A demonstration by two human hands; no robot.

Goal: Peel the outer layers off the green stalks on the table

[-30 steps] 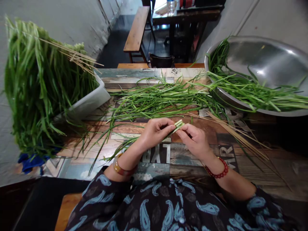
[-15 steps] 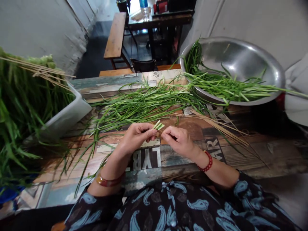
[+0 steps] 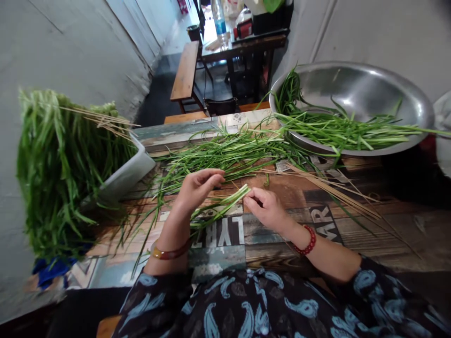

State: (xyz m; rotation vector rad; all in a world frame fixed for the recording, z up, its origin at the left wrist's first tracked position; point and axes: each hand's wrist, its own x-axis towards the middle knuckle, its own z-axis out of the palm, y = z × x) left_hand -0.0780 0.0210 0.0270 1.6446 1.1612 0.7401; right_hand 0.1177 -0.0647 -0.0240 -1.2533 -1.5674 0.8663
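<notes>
My right hand [image 3: 266,206] pinches at the pale cut ends of a small bunch of garlic chives [image 3: 227,203], whose green leaves trail left and down over the table. Whether a thin stick is also in that pinch I cannot make out. Just above and left of the bunch is my left hand [image 3: 200,185], open and holding nothing, thumb and fingers apart. Behind both hands a loose pile of garlic chives [image 3: 229,152] spreads across the patterned wooden table [image 3: 282,188]. Thin bamboo skewers [image 3: 331,190] lie to the right of my right hand.
At the back right, a large steel bowl [image 3: 391,80] holds more chives. A white container [image 3: 141,162] stands on the left, heaped with chives that hang over its side, with several skewers [image 3: 102,119] across them. Beyond are a wooden bench [image 3: 185,70] and another table.
My left hand has let go of the chive bunch and lifted away from it. The bunch now extends left from my right fingers. The whole view has shifted slightly.
</notes>
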